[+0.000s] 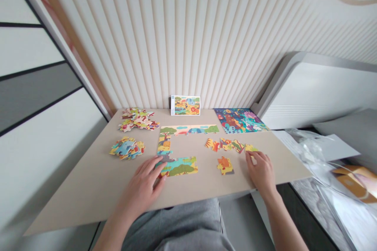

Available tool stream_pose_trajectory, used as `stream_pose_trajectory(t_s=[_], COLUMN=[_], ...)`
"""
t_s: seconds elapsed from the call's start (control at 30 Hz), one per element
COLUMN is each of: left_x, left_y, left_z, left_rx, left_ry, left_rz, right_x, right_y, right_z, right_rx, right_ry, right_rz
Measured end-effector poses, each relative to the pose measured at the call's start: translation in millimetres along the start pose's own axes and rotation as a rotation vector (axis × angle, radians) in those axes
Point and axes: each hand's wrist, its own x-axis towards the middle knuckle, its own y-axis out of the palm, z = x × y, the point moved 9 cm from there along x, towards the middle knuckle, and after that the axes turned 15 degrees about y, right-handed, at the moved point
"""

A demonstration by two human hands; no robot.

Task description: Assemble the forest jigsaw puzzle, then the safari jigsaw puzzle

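A partly joined animal puzzle (182, 166) lies on the table, with its top strip, left side and lower left part linked. My left hand (143, 188) rests flat on its lower left corner, fingers spread. To the right, my right hand (262, 169) has its fingers closed at a yellow-green puzzle piece (251, 148); the fingertips are partly hidden. Left of that hand runs a row of loose orange and green pieces (226, 144). Below the row sits an orange and yellow piece group (225, 165).
Two heaps of pieces, a red-and-yellow one (137, 119) and a blue-and-yellow one (127, 148), lie at the left. A picture card (185, 105) stands against the ribbed wall. A dark colourful picture sheet (240, 120) lies at the back right. Clear plastic wrapping (312, 149) sits beyond the table's right edge.
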Motion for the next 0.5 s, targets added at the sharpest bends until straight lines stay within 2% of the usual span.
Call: stream_pose_trajectory(t_s=[0.07,0.17,0.3,0.5], left_x=[-0.2,-0.3,0.8,0.3], left_y=[0.4,-0.3,-1.7,-0.8], left_z=[0.7,1.0,-0.7,-0.5], left_rx=[-0.005,-0.009,-0.006,0.001], left_ry=[-0.006,-0.010,-0.002,-0.006], left_rz=[-0.003,-0.011,-0.009,0.007], right_x=[17.3,31.3,31.9,33.5], right_y=[-0.1,11.2,23.5,26.2], right_z=[-28.7,-57.7,-64.1,-69.6], right_rx=[-0.123,-0.227,-0.236,-0.095], right_ry=[0.076,0.153,0.155,0.159], right_rz=[-0.025,0.044,0.099,0.121])
